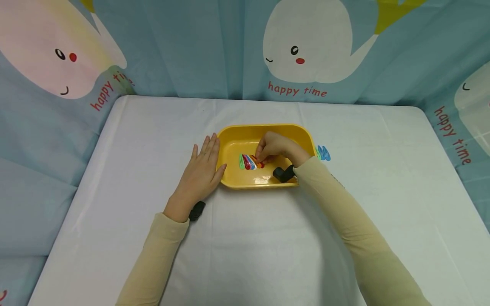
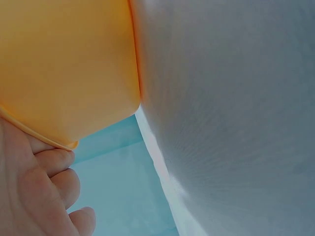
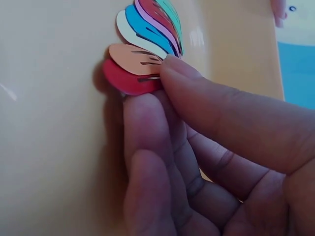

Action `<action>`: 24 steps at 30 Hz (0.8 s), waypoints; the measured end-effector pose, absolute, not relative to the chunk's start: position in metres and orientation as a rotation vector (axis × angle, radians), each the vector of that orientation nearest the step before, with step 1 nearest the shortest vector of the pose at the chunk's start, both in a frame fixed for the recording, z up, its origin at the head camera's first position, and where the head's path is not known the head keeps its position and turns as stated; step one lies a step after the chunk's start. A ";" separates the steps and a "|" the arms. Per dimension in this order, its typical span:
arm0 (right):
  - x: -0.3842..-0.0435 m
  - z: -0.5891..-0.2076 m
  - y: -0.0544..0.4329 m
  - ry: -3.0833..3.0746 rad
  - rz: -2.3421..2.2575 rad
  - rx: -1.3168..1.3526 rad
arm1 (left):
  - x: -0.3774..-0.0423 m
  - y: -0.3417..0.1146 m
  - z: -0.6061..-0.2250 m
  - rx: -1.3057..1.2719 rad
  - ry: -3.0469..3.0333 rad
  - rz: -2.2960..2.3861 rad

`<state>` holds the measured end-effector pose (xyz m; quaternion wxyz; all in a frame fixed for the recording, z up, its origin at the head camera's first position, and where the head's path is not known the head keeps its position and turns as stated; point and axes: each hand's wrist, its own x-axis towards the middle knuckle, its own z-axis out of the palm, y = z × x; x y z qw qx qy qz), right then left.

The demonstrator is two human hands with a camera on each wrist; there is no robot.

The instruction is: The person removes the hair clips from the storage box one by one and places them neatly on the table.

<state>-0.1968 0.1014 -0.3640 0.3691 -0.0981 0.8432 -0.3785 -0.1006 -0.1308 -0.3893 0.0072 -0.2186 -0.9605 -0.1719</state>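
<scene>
A yellow tray [image 1: 233, 144] lies on the white table. My left hand [image 1: 200, 174] rests along its left rim, fingers straight; the left wrist view shows the fingers against the underside of the tray's rim [image 2: 37, 135]. Over the tray, my right hand [image 1: 278, 144] pinches a red snap hair clip [image 3: 129, 84] between thumb and fingertips. An orange hair clip [image 3: 129, 58] overlaps the red one, right at the thumb. White, blue, pink, red and green hair clips [image 3: 145, 28] fan out beyond it in an overlapping row on the tray floor.
Blue and green hair clips [image 1: 324, 153] lie on the table just outside the tray's right rim, partly hidden by the right forearm. A blue curtain [image 1: 191, 51] with whale prints hangs behind the table [image 1: 160, 123] and along its sides.
</scene>
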 end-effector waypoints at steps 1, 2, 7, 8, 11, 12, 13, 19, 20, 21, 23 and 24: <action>-0.197 -0.363 0.101 2.164 -0.971 -0.247 | -0.100 -0.131 -0.389 -0.683 -3.004 -0.539; -0.197 -0.363 0.101 2.163 -0.969 -0.247 | -0.101 -0.131 -0.389 -0.682 -3.004 -0.540; -0.198 -0.364 0.102 2.170 -0.963 -0.237 | -0.100 -0.131 -0.390 -0.685 -3.000 -0.548; -0.198 -0.364 0.102 2.172 -0.961 -0.237 | -0.100 -0.131 -0.390 -0.686 -2.999 -0.547; -0.198 -0.363 0.103 2.182 -0.958 -0.228 | -0.101 -0.131 -0.390 -0.685 -2.995 -0.546; -0.198 -0.363 0.103 2.186 -0.956 -0.227 | -0.101 -0.131 -0.390 -0.684 -2.994 -0.546; -0.198 -0.363 0.103 2.191 -0.954 -0.225 | -0.101 -0.132 -0.390 -0.684 -2.994 -0.543; -0.200 -0.363 0.105 2.211 -0.954 -0.230 | -0.101 -0.131 -0.390 -0.676 -3.010 -0.534; -0.200 -0.363 0.105 2.210 -0.958 -0.230 | -0.101 -0.131 -0.390 -0.674 -3.011 -0.535; -0.200 -0.363 0.105 2.208 -0.964 -0.224 | -0.101 -0.131 -0.390 -0.673 -3.011 -0.533; -0.201 -0.363 0.105 2.204 -0.978 -0.231 | -0.101 -0.131 -0.390 -0.674 -3.008 -0.536; -0.201 -0.363 0.105 2.201 -0.987 -0.235 | -0.101 -0.131 -0.390 -0.675 -3.006 -0.538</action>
